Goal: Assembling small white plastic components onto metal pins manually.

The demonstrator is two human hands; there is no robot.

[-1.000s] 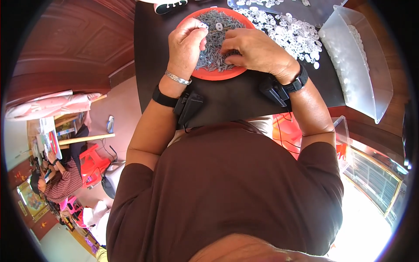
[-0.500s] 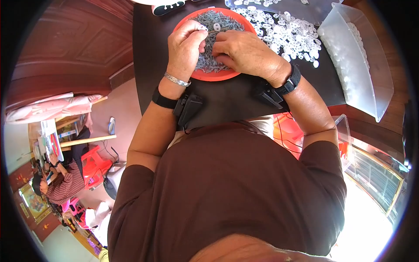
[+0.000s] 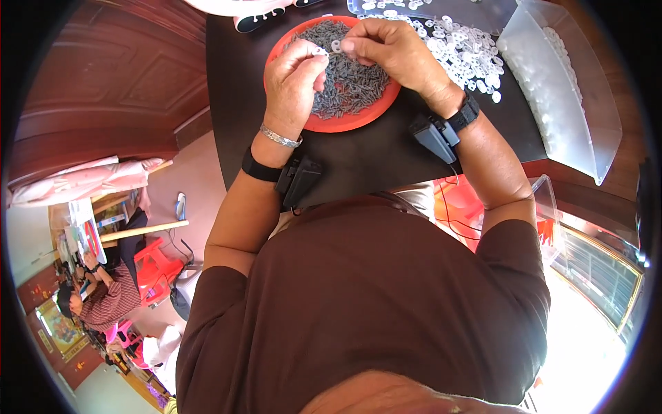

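A round red basin (image 3: 348,124) full of small grey screw-like pieces (image 3: 355,93) stands on the black table. Over its left side, my left hand (image 3: 293,83) pinches a small white oval two-holed piece (image 3: 320,52) between thumb and forefinger. Just to the right, a second white two-holed piece (image 3: 336,46) shows between my two hands; whether it is held or resting, I cannot tell. The thumb and forefinger of my right hand (image 3: 400,55) are pressed together close beside that piece. Whatever lies between those right fingertips is too small to make out.
Many loose white oval pieces (image 3: 469,58) are spread on the black table (image 3: 372,162) right of the basin. A translucent bin (image 3: 552,103) holding white pieces stands at the right edge. A shoe (image 3: 258,19) is at the far edge. Another person (image 3: 107,300) sits at far left.
My right hand has lifted from among the grey pieces and turned, bringing its pinched fingertips up beside the second white piece. My left hand keeps its pinch, almost unmoved.
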